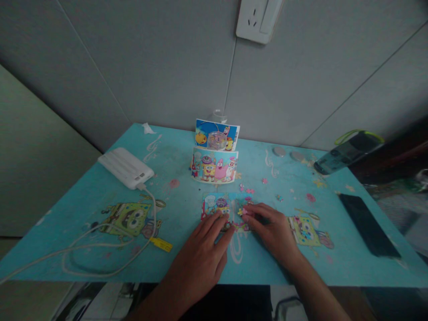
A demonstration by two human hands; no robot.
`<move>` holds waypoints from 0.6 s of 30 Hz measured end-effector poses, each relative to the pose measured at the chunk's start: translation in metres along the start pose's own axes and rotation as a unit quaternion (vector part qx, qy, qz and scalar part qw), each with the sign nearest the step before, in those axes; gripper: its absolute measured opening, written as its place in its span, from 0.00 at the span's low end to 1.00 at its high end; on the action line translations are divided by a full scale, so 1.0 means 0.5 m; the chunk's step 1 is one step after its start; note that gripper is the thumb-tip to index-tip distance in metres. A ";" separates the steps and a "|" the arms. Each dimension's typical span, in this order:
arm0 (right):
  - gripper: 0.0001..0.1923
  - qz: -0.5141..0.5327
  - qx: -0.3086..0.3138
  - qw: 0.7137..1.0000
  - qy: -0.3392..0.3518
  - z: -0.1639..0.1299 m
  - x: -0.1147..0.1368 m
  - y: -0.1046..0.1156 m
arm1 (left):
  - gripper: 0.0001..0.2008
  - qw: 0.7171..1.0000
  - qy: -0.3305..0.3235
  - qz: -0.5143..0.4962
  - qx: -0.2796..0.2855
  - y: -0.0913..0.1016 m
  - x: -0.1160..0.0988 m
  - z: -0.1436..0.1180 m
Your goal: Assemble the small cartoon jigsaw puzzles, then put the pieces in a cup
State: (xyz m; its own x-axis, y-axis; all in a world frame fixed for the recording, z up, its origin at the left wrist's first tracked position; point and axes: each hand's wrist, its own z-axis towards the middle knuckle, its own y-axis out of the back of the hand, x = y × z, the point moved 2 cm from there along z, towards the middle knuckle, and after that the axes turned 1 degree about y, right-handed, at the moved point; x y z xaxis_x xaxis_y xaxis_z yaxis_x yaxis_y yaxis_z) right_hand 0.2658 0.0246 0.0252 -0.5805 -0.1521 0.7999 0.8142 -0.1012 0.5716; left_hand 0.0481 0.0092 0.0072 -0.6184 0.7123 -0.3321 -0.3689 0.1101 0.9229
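Puzzle (222, 209) lies mid-frame on worktop (180, 196); left hand (203, 247) flat on it, fingers open; right hand (270, 227) fingers pinch a piece (243, 212).

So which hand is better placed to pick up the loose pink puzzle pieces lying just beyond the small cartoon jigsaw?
Probably the right hand. Its fingertips sit at the far right edge of the small cartoon jigsaw, nearest the loose pink puzzle pieces. The left hand lies flat on the jigsaw's near edge, farther away.
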 end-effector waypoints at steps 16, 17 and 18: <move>0.11 -0.176 0.050 0.975 0.128 0.002 -0.010 -0.026 | 0.30 0.999 0.005 -0.029 -0.020 0.000 0.000 0.000; 0.11 -0.175 0.051 0.975 0.128 0.003 -0.011 -0.027 | 0.30 0.999 0.005 -0.028 -0.019 0.000 0.001 0.000; 0.11 -0.173 0.052 0.975 0.129 0.003 -0.013 -0.028 | 0.30 0.999 0.005 -0.026 -0.019 0.000 0.001 0.000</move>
State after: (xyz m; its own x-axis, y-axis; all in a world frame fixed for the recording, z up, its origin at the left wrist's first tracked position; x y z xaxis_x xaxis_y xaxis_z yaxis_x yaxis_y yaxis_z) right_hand 0.2582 0.0286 0.0126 -0.7891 -0.3703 0.4901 0.5564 -0.0929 0.8257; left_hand 0.0479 0.0094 0.0069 -0.6042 0.6994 -0.3818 -0.4263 0.1211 0.8964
